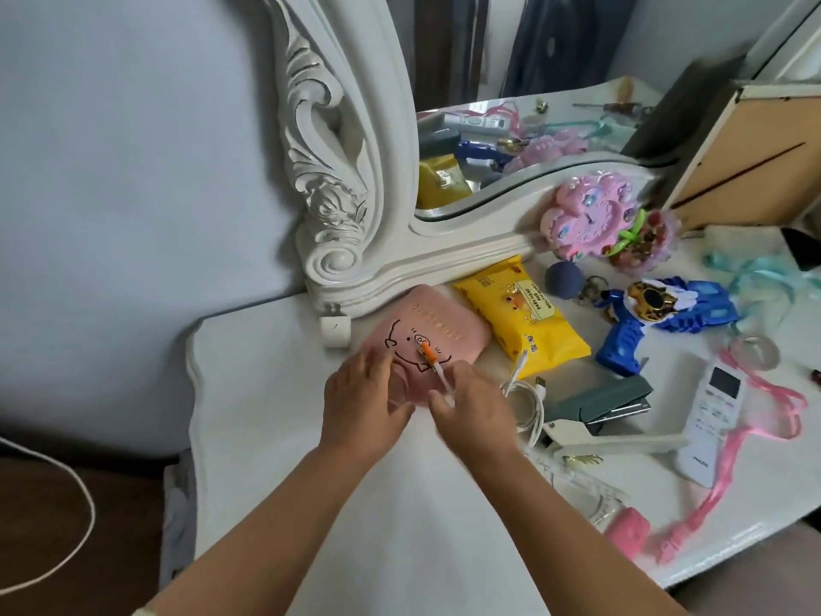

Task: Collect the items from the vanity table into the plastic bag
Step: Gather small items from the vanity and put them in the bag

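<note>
On the white vanity table, one pink pouch with a drawn pig face is seen, along with one yellow wipes pack, one blue toy gun, one white remote, one dark stapler and one coiled white cable. The pouch is laid flat just in front of the carved mirror base, with the wipes pack touching its right edge. Two hands are counted. The left hand is rested on the pouch's near left corner, fingers spread and only loosely bent, nothing gripped. The right hand is placed at the pouch's near right edge, and the cable's orange-tipped end appears pinched between its fingers, though blur leaves the hold uncertain. The plastic bag cannot be made out.
</note>
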